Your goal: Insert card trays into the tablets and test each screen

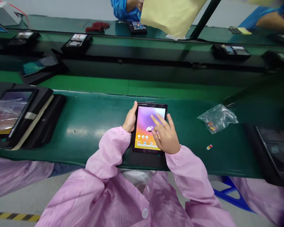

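Note:
A black tablet (146, 124) with a lit purple and orange screen lies on a dark pad (144, 159) at the near edge of the green bench. My left hand (130, 119) grips the tablet's left edge, thumb along its side. My right hand (164, 134) rests over the screen's right half with fingers spread, the fingertips on the glass. Both arms wear pink sleeves.
Another tablet (8, 110) sits on stacked black trays at the left. A crumpled clear bag (217, 118) and a small red and yellow piece (209, 147) lie to the right. A dark tray (272, 151) sits far right. Black trays ride the conveyor behind; people in blue sleeves work across it.

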### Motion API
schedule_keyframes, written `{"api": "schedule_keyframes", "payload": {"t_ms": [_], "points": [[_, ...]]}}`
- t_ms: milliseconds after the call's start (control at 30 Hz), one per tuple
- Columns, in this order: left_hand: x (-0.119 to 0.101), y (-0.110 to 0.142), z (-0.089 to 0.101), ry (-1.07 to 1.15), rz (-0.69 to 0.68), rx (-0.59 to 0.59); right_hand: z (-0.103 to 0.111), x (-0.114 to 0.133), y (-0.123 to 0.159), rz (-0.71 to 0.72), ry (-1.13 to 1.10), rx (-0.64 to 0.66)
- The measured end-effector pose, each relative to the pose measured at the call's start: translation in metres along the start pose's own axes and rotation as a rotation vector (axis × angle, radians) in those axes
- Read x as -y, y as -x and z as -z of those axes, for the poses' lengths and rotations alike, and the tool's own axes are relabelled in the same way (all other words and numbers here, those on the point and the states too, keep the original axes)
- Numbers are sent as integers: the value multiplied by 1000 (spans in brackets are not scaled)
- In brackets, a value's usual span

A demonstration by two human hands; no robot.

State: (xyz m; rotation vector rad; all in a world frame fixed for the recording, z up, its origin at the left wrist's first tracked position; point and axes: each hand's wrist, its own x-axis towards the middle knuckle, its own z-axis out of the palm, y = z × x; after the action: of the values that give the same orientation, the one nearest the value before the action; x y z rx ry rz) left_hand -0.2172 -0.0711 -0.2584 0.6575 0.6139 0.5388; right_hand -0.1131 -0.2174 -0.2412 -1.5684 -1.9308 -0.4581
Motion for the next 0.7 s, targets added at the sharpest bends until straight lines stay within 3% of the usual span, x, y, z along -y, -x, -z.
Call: {"api": "schedule_keyframes", "payload": {"t_ms": [233, 533, 633, 700], "points": [[0, 4, -2, 6, -64, -4, -17, 35, -6, -106, 59, 149], [-1, 8, -3, -26, -92, -10, -5, 101, 56, -200, 56, 285], [0, 7, -3, -30, -86, -14, 4, 107, 58, -213, 29, 286], [0, 7, -2, -43, -94, -30, 7, 98, 47, -202, 3, 234]]}}
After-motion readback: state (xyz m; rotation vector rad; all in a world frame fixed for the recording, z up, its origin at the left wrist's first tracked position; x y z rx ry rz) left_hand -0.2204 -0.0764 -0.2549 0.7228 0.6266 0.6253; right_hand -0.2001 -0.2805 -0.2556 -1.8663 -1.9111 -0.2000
